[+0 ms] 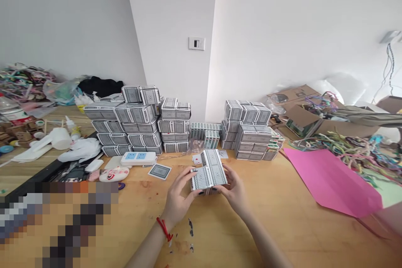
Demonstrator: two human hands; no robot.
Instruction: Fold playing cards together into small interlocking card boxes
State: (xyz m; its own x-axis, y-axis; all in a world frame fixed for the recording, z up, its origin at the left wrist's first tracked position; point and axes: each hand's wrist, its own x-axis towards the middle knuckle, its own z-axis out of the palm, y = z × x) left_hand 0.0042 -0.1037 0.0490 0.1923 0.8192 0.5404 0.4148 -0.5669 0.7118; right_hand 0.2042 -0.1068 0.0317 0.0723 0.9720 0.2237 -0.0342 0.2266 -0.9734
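Clamping their fingers on opposite sides of a card block (215, 171), the left hand (179, 190) and right hand (234, 188) hold it over the worktop (251, 226); likely a squaring step, with even pressure needed next.

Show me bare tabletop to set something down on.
Bare tan wooden tabletop lies between the right hand and the bright pink paper sheet; a stained patch lies between the bare forearms. The rear is crowded with stacked grey-patterned card blocks.
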